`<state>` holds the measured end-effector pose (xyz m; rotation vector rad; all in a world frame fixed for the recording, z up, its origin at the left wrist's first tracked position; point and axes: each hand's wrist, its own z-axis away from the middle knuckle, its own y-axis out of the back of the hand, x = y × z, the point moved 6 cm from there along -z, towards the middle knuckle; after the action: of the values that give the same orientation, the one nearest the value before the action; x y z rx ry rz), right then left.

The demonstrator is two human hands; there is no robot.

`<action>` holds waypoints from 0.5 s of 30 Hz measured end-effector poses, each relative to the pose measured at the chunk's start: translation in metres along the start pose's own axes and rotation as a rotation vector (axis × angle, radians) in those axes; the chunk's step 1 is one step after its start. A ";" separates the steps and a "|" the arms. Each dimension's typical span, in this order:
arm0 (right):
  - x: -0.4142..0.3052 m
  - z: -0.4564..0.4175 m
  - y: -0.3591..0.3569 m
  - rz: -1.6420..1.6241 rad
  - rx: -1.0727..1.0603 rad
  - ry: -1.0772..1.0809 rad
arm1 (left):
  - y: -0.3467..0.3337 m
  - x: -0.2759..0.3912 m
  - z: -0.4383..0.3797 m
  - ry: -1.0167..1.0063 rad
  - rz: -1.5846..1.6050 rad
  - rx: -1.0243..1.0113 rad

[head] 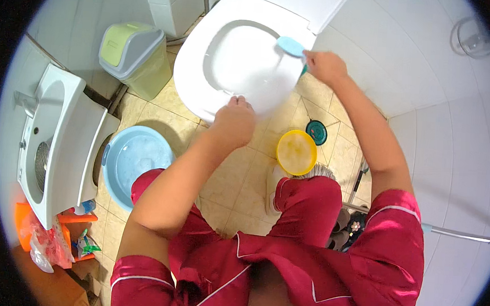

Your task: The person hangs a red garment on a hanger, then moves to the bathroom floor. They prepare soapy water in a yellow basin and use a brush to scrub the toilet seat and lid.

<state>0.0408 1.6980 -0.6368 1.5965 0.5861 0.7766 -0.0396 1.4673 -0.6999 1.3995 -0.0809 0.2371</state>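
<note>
In the head view, my right hand grips a light blue oval scrubber by its end. The scrubber is over the right side of the white toilet seat, near the bowl opening. My left hand is at the front of the seat, its curled fingertips near the opening's front edge. Something small and white shows at those fingertips; whether it is foam or a cloth, I cannot tell. The toilet lid is raised behind the seat. A bit of teal shows just below my right hand.
A blue basin of sudsy water and a yellow tub of foamy liquid stand on the tiled floor. A dark green round lid lies beside the tub. Left are a swing-lid bin and a sink. A metal pole extends right.
</note>
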 end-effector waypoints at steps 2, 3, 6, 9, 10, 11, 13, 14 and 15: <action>-0.002 -0.042 -0.002 0.085 0.010 0.056 | 0.006 0.001 -0.001 0.010 0.047 -0.105; -0.010 -0.056 -0.003 0.123 0.015 0.093 | 0.007 -0.001 0.001 0.011 0.069 -0.118; -0.034 -0.075 -0.015 0.264 -0.018 0.231 | 0.003 -0.006 0.004 0.022 0.117 -0.076; -0.041 -0.044 -0.026 0.285 -0.124 0.153 | 0.006 -0.012 0.012 0.036 0.159 -0.094; -0.053 -0.028 -0.019 0.191 -0.173 0.138 | 0.010 -0.015 0.016 0.049 0.174 -0.113; -0.065 -0.007 -0.009 0.099 -0.220 0.116 | 0.014 -0.018 0.020 0.050 0.184 -0.134; -0.086 0.035 0.012 -0.145 -0.230 0.200 | 0.019 -0.018 0.028 0.040 0.195 -0.177; -0.094 0.051 0.021 -0.206 -0.243 0.203 | 0.022 -0.020 0.029 0.038 0.186 -0.154; -0.098 0.070 0.030 -0.264 -0.258 0.192 | 0.022 -0.018 0.030 0.022 0.178 -0.132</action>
<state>0.0290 1.5751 -0.6281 1.1880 0.7845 0.7763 -0.0592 1.4395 -0.6767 1.2585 -0.2002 0.3886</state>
